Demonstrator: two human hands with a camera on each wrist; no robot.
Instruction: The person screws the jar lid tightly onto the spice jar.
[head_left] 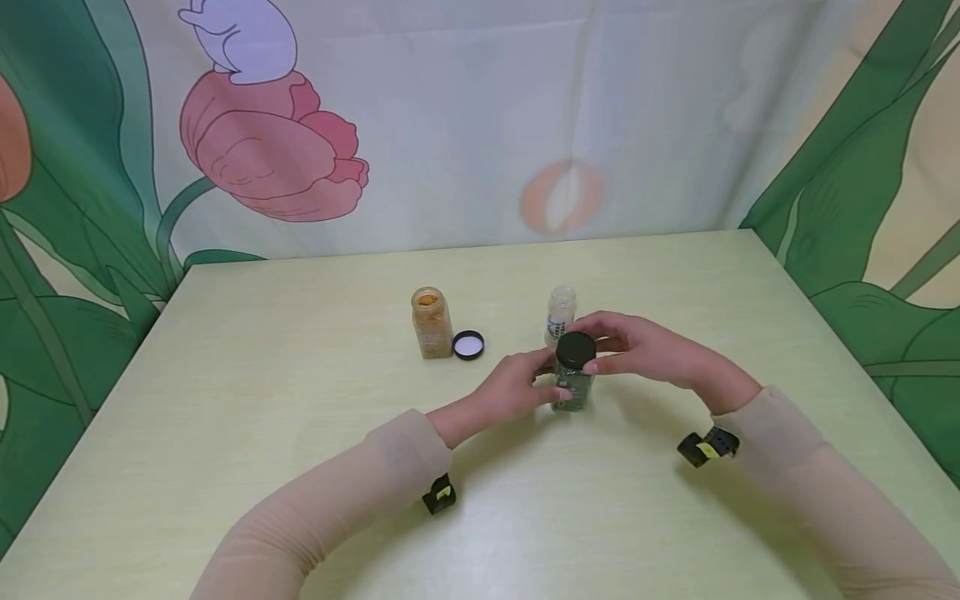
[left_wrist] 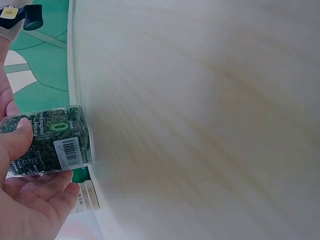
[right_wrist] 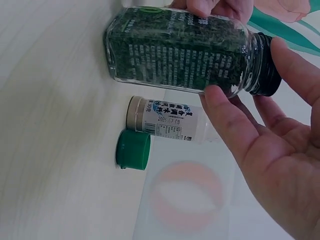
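Note:
A square glass jar of chopped green herb [head_left: 573, 390] stands upright in the head view, capped with a black lid [head_left: 576, 351]. My left hand [head_left: 517, 385] grips the jar's body from the left, its thumb across the front label in the left wrist view. From the right, my right hand [head_left: 648, 350] holds the black lid, thumb on the near side and fingers around the far side. Just behind the jar is a small clear shaker bottle [right_wrist: 167, 119] with a printed label and no cap on. Beside its base, a green cap [right_wrist: 134, 150] shows in the right wrist view.
To the left, an uncapped glass jar of orange-brown seasoning [head_left: 432, 327] stands on the pale table [head_left: 262, 350]. A black-rimmed lid [head_left: 468, 345] lies against its right side, white inside up. A printed curtain [head_left: 450, 125] hangs along the table's back edge.

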